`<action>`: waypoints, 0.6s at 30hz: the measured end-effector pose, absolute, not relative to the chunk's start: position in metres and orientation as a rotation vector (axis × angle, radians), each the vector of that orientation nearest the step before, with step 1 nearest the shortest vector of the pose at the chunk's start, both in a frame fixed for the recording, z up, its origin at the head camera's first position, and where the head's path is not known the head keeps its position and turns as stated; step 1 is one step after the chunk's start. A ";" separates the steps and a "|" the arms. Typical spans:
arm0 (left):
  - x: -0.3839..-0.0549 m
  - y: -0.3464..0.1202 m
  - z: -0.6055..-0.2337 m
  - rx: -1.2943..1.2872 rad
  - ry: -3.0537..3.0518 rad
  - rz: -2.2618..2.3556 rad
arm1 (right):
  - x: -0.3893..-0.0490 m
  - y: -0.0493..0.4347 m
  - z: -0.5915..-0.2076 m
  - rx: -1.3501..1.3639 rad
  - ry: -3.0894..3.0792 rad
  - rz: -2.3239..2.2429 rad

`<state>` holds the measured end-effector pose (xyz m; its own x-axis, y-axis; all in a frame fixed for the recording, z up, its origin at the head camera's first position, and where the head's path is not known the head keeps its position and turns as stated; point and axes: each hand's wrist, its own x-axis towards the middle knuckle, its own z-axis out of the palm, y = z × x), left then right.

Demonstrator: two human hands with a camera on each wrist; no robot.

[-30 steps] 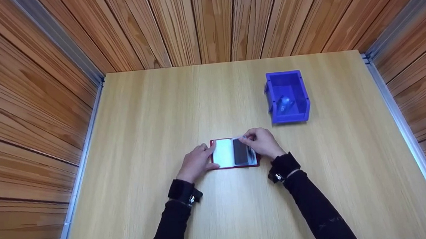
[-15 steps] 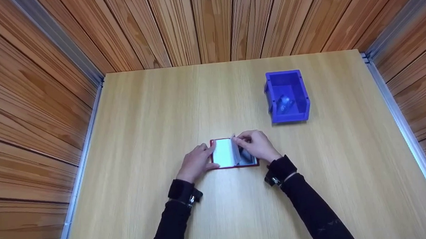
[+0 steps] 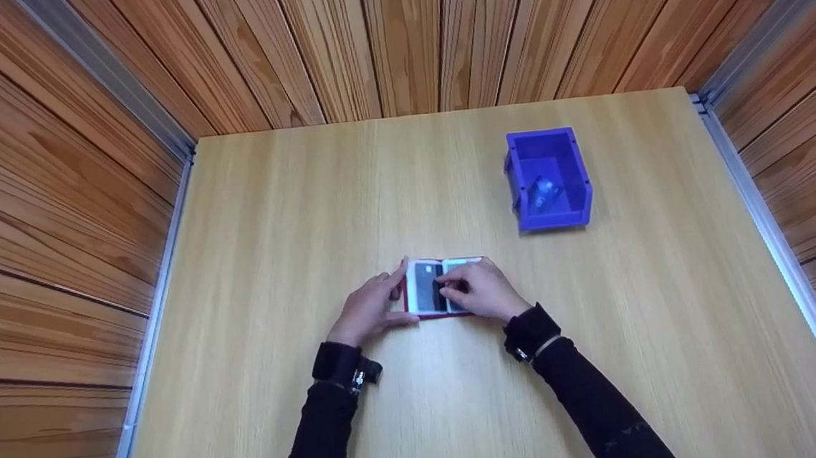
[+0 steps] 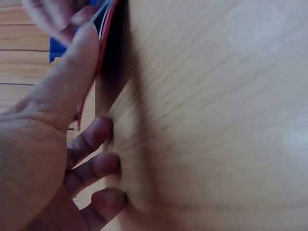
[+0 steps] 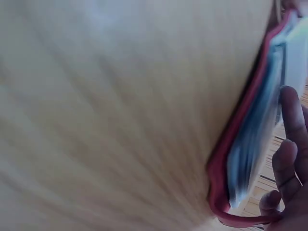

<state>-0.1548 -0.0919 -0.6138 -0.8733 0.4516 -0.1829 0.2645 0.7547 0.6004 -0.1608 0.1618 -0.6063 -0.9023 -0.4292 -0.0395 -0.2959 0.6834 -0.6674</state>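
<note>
A small card holder with a red cover and clear sleeves lies spread on the table. Its left page shows a grey face with a dark stripe beside the fold. My left hand holds its left edge, index finger at the far corner and thumb at the near one. In the left wrist view the thumb lies along the red cover, and the other fingertips touch the tabletop. Over the right page is my right hand, its fingertips touching the sleeves near the fold. The right wrist view shows stacked sleeves side-on.
A blue plastic bin stands farther back to the right, with a clear bluish object inside. Wood-plank walls and metal rails border the wooden table.
The right hand lifts a sleeve from the right page and turns it over to the left. The left page goes from plain white to grey. The left hand stays at the left edge.
</note>
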 end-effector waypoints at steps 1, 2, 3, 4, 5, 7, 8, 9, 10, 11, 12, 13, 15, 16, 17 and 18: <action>-0.155 -0.093 -0.613 0.556 2.631 0.869 | -0.161 0.161 -0.607 -0.609 2.712 -1.006; -0.154 -0.095 -0.613 0.567 2.632 0.892 | -0.160 0.161 -0.609 -0.626 2.723 -0.991; -0.154 -0.095 -0.613 0.579 2.637 0.907 | -0.160 0.160 -0.609 -0.644 2.736 -0.973; -0.154 -0.095 -0.613 0.592 2.640 0.917 | -0.160 0.160 -0.610 -0.656 2.745 -0.958; -0.154 -0.095 -0.613 0.605 2.648 0.913 | -0.160 0.160 -0.610 -0.660 2.747 -0.947; -0.154 -0.094 -0.614 0.623 2.672 0.877 | -0.161 0.160 -0.609 -0.666 2.746 -0.935; -0.154 -0.093 -0.614 0.633 2.689 0.851 | -0.161 0.160 -0.609 -0.668 2.745 -0.928; -0.154 -0.092 -0.614 0.637 2.705 0.823 | -0.161 0.160 -0.609 -0.669 2.740 -0.921; -0.154 -0.091 -0.614 0.636 2.719 0.796 | -0.161 0.160 -0.609 -0.667 2.735 -0.915; -0.154 -0.091 -0.615 0.635 2.732 0.771 | -0.161 0.160 -0.609 -0.665 2.730 -0.911; -0.154 -0.090 -0.615 0.630 2.744 0.747 | -0.161 0.160 -0.609 -0.664 2.728 -0.908; -0.154 -0.089 -0.615 0.624 2.753 0.725 | -0.161 0.160 -0.609 -0.660 2.725 -0.905; -0.154 -0.089 -0.617 0.612 2.765 0.685 | -0.161 0.160 -0.609 -0.645 2.729 -0.912; -0.155 -0.088 -0.617 0.609 2.768 0.664 | -0.161 0.160 -0.608 -0.624 2.733 -0.928; -0.155 -0.088 -0.618 0.606 2.772 0.642 | -0.161 0.160 -0.608 -0.603 2.741 -0.948; -0.155 -0.088 -0.618 0.605 2.775 0.622 | -0.160 0.160 -0.607 -0.579 2.750 -0.973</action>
<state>-0.1547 -0.0880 -0.6179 -0.8872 0.4416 -0.1337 0.3424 0.8244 0.4508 -0.1604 0.1602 -0.6067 -0.9106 -0.4123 -0.0278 -0.3031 0.7122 -0.6332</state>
